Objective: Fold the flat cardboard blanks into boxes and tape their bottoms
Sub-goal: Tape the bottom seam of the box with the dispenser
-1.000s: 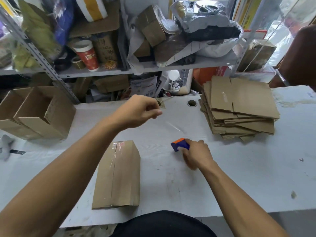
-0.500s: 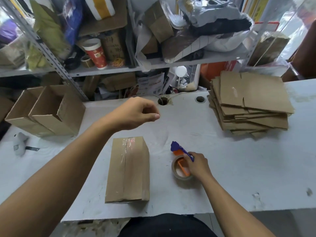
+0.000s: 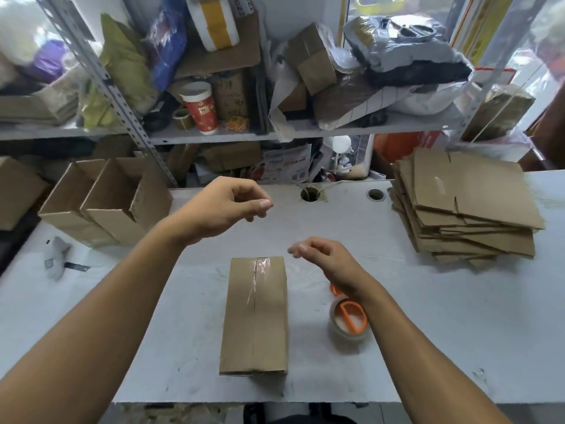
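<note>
Faintly, "W" on red cup (image 3: 201, 108).

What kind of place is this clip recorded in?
Probably a small packing or shipping workroom: a stack of flat cardboard blanks, folded boxes, a tape roll on the white table, and cluttered metal shelves behind.

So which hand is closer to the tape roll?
The right hand. Its wrist passes just above the tape roll, fingers loose. The left hand hovers farther back and left, beyond the taped box.
</note>
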